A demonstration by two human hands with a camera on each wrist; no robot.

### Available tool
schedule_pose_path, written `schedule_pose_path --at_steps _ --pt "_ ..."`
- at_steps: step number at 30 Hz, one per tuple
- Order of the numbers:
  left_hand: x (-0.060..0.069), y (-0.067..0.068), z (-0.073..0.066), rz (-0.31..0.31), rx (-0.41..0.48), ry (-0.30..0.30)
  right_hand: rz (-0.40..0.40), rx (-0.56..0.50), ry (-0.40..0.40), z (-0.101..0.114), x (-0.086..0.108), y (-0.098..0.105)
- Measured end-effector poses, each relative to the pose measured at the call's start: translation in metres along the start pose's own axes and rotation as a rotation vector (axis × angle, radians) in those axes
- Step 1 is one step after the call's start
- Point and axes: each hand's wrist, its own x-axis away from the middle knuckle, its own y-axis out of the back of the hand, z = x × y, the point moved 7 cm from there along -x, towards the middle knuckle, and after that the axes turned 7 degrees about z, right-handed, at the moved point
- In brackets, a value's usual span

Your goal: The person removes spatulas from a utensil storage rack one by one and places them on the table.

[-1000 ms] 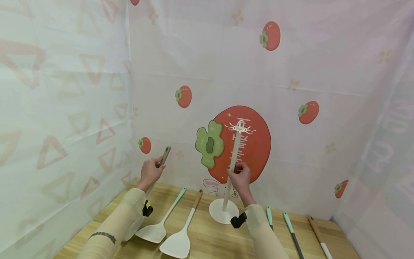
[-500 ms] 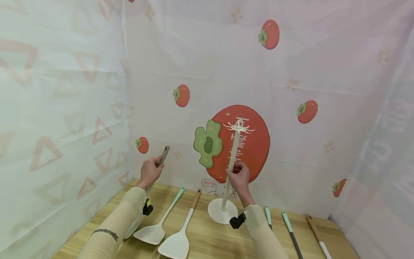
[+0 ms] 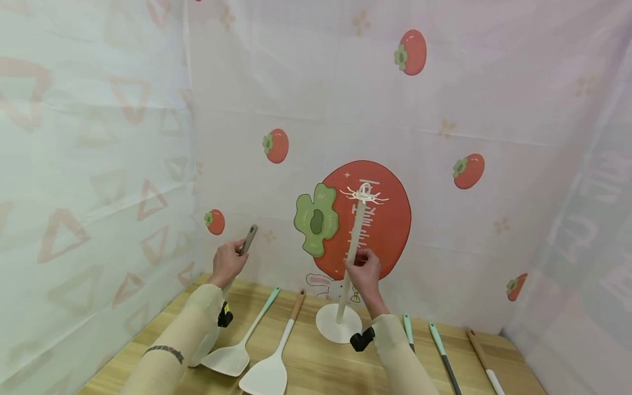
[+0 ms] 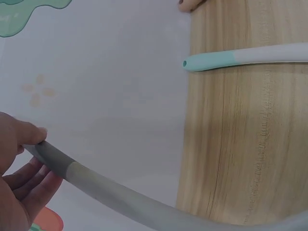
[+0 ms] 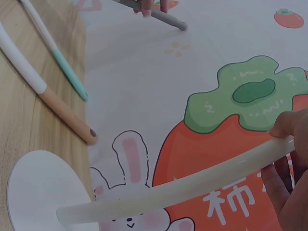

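My left hand (image 3: 229, 264) grips the grey handle of a spatula (image 4: 54, 160), which slants with its handle end up. Its pale head shows only partly behind my left forearm. With fingers and thumb, my right hand (image 3: 364, 274) holds the pole of a white utensil stand (image 3: 357, 227). The stand rises from a round white base (image 3: 326, 325) on the table and has a ring of thin hooks (image 3: 365, 194) at its top. Nothing hangs from those hooks. In the right wrist view, the pole (image 5: 183, 190) runs from the base to my fingers.
Left of the stand lie a white spatula with a mint handle (image 3: 269, 300) and one with a brown handle (image 3: 298, 304). To the right are several utensils with mint (image 3: 436, 336) or brown (image 3: 477, 344) handles. A printed cloth wall (image 3: 316, 82) stands behind the wooden table (image 3: 340, 367).
The scene has shifted slightly left in the head view. Both hands keep their hold on the spatula and the stand, with almost no movement.
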Motion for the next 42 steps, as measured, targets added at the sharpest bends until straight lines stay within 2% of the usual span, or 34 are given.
schedule_pose_path --at_steps 12,21,25,35,42 --pt "0.004 -0.015 0.01 0.106 -0.002 0.069 -0.004 0.009 0.006 0.0 0.002 0.0" --pt "0.01 -0.023 0.018 0.135 -0.013 0.12 -0.003 0.009 -0.012 -0.002 0.003 -0.001" --pt "0.012 -0.025 0.019 0.139 -0.002 0.113 -0.005 0.003 -0.003 -0.002 0.003 -0.001" --pt "0.02 -0.032 0.032 0.178 0.016 0.118 -0.006 0.006 -0.012 -0.002 0.004 0.0" --pt "0.028 -0.036 0.043 0.212 0.004 0.171 -0.005 0.006 -0.012 -0.003 0.003 0.001"
